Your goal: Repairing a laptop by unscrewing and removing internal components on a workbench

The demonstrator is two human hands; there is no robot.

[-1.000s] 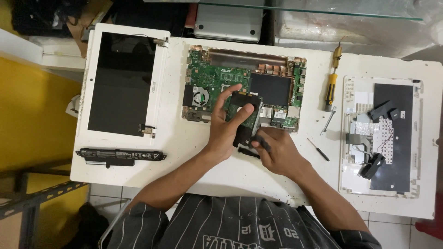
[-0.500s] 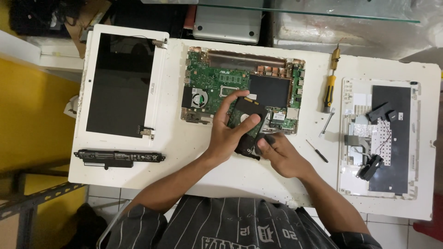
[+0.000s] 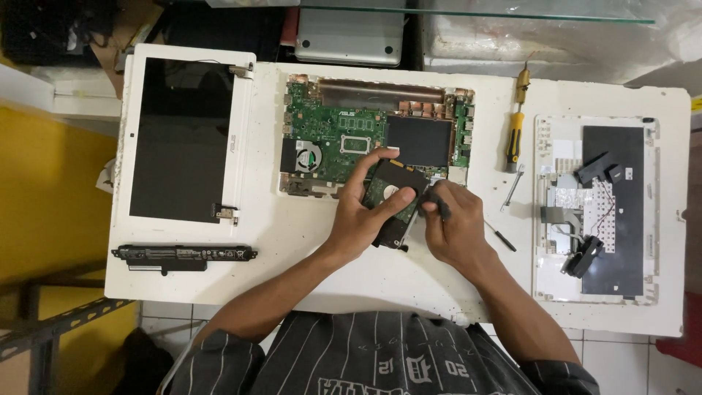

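Already the laptop lay in pieces across the white counter (image 3: 307, 249), which suggested the stripping-down was well along, though how much remained could only be guessed at. Well off to the left of the hands lay the screen panel (image 3: 183, 139) in its white lid, detached with its hinges bare. Well off to the right sat the white keyboard shell (image 3: 596, 197), turned underside up, with a few loose dark parts resting on it. Just beyond the fingers lay the open base with the green motherboard (image 3: 336, 139), its fan and black cover plate exposed; the board appeared not yet lifted out, so I judged that part of the work still to do. Near the left forearm, toward the counter's near edge, lay the long black battery (image 3: 183, 256), already out. Beyond the right hand lay a yellow-handled screwdriver (image 3: 516, 132), and just beside that hand a thinner black screwdriver (image 3: 500, 235). The hard drive (image 3: 395, 192) was out of the base and held just in front of it, tilted. The left hand (image 3: 362, 219) was clamped on the drive, thumb across its top and fingers curled round the far edge. The right hand (image 3: 457, 227) was pinched together on a small dark piece (image 3: 433, 197) at the drive's right side; what that piece was I could not tell.
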